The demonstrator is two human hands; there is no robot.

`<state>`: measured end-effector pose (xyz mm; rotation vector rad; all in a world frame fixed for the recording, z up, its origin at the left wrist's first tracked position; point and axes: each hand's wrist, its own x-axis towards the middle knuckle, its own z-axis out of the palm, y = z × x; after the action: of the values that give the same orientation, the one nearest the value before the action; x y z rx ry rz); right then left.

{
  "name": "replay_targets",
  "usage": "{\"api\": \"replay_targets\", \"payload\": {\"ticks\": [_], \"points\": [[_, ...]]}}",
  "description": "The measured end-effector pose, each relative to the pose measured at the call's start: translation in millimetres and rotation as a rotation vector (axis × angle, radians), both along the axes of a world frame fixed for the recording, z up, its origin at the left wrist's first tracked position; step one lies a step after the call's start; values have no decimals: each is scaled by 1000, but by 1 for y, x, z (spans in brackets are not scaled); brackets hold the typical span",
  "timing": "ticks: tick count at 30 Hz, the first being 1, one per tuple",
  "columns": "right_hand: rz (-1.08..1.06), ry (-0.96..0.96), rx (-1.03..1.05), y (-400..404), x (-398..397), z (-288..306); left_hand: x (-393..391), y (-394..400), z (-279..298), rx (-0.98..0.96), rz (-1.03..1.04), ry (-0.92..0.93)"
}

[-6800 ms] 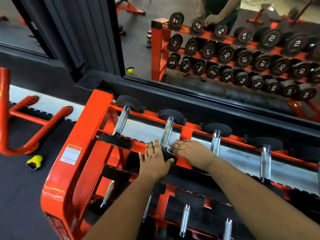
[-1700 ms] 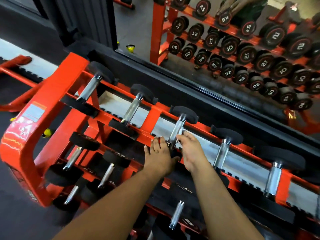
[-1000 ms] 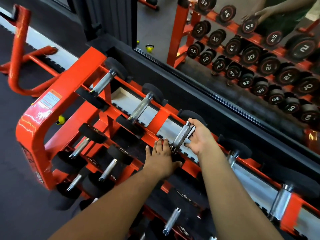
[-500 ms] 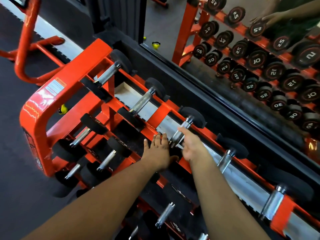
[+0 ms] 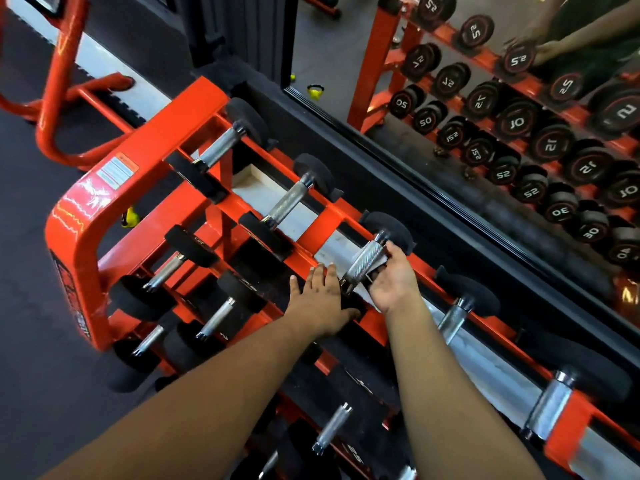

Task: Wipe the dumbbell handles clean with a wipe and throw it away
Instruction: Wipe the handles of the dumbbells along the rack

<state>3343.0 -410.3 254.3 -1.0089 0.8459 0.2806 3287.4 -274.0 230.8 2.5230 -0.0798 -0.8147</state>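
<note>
Dumbbell handle: right hand now cups it.

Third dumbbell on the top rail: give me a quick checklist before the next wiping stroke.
1. Wipe against the handle: ok, pale cloth shows under the right hand.
2. Left hand steadying the near end: ok, resting flat.
3. Dumbbell seated on the rack: ok.
4. Handle already clean: cannot tell.
5. Next handle to the right free: ok.
6. Bin for the wipe: cannot tell, none visible.
</note>
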Motion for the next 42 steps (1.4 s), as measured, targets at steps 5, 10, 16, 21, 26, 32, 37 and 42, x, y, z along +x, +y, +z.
{"api": "replay_targets", "payload": {"ticks": [5, 10, 16, 21, 26, 32, 37, 42], "points": [[139, -33, 20, -7, -8, -6, 1, 1, -1, 21, -23, 11], [120, -90, 81, -10, 1, -1, 1, 1, 0, 15, -22, 10], [97, -76, 30, -11, 9, 1, 2, 2, 1, 15, -31, 15], [308, 36, -150, 4, -18, -14, 2, 2, -1, 3, -33, 13], [228, 16, -99, -5, -8, -6, 1, 2, -3, -19, -17, 4], [408, 29, -228, 1, -30, -23, 1, 2, 2, -19, -25, 10], [226, 8, -362, 4, -39, -39, 0, 3, 3, -18, -29, 16], [345, -291, -1089, -1, -29, -15, 0, 4, -1, -30, -26, -6]]}}
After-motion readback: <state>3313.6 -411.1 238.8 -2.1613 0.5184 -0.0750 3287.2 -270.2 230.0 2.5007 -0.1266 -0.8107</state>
